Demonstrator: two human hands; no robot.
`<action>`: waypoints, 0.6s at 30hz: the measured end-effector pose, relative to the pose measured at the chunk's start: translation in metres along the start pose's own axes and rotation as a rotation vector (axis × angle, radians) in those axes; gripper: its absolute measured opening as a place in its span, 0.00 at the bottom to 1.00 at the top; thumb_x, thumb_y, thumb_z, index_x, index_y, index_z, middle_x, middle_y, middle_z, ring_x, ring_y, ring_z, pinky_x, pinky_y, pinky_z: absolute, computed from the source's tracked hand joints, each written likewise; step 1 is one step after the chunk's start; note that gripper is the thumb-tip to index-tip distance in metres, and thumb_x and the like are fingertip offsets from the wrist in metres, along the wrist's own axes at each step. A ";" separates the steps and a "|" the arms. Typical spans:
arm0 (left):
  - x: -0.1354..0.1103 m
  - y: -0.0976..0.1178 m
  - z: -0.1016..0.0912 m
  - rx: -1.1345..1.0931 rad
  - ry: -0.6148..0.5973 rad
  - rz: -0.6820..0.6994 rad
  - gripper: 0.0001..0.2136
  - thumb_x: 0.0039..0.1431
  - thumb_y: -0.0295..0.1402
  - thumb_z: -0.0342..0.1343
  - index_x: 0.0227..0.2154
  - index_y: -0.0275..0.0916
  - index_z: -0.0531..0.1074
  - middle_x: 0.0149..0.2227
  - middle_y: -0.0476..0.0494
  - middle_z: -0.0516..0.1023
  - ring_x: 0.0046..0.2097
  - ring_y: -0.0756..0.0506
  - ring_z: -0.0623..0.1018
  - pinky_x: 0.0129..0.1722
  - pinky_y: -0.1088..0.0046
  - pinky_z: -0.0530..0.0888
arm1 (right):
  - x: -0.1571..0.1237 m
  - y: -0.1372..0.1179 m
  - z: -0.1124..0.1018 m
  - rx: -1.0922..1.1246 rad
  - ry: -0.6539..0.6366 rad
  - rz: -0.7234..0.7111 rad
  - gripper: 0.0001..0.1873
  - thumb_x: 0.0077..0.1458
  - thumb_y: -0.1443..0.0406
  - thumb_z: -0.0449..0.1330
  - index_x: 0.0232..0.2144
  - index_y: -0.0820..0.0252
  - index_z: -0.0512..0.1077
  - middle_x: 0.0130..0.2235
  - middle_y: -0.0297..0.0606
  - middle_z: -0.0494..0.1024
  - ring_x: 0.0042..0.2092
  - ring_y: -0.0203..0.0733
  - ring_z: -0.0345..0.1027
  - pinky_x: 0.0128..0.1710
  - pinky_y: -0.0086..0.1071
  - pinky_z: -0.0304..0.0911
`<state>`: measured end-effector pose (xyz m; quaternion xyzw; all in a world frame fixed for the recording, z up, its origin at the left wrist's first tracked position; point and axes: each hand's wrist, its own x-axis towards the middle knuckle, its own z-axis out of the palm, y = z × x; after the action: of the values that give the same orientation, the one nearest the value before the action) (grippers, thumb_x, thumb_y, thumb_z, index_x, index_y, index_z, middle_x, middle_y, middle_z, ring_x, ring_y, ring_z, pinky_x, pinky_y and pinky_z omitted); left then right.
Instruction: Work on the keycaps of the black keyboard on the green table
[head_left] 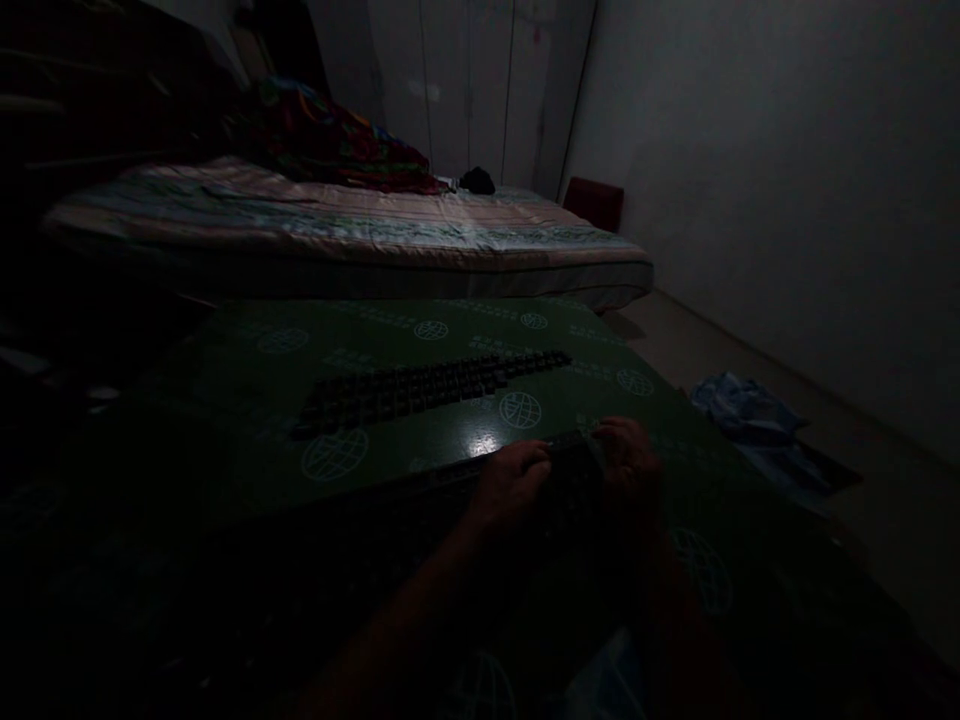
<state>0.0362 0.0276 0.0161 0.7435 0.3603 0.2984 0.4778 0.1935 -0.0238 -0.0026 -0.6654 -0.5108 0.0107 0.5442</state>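
i see my left hand (514, 482) and right hand (628, 460), fingers curled on a dark object (574, 456) above the green table (247, 400), key row (420, 388) beyond.

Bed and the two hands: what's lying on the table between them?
Head view: a long dark strip, seemingly rows of keyboard keys, lies on the green table cover between the bed and the left hand and right hand.
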 end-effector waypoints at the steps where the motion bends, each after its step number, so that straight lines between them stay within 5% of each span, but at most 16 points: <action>1: 0.000 0.001 -0.002 -0.042 -0.003 -0.031 0.10 0.50 0.29 0.47 0.27 0.36 0.74 0.39 0.46 0.77 0.41 0.45 0.75 0.42 0.71 0.69 | 0.000 -0.002 -0.001 0.010 -0.034 -0.010 0.19 0.56 0.54 0.48 0.30 0.60 0.72 0.33 0.42 0.74 0.38 0.42 0.67 0.38 0.34 0.61; 8: -0.001 0.007 -0.010 -0.273 -0.053 -0.139 0.11 0.49 0.33 0.50 0.30 0.34 0.75 0.31 0.47 0.77 0.34 0.47 0.75 0.35 0.74 0.69 | -0.007 -0.025 -0.008 0.289 -0.603 0.126 0.14 0.54 0.61 0.54 0.42 0.55 0.72 0.38 0.38 0.77 0.37 0.41 0.71 0.34 0.30 0.65; 18: 0.000 0.002 -0.014 -0.283 -0.095 -0.124 0.10 0.46 0.32 0.50 0.26 0.33 0.75 0.24 0.50 0.74 0.28 0.50 0.71 0.28 0.77 0.66 | -0.006 -0.024 -0.004 0.304 -0.632 0.111 0.14 0.50 0.65 0.57 0.41 0.55 0.74 0.41 0.38 0.78 0.41 0.42 0.71 0.40 0.31 0.66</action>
<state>0.0256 0.0342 0.0228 0.6585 0.3371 0.2805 0.6117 0.1771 -0.0332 0.0132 -0.5675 -0.6096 0.3214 0.4506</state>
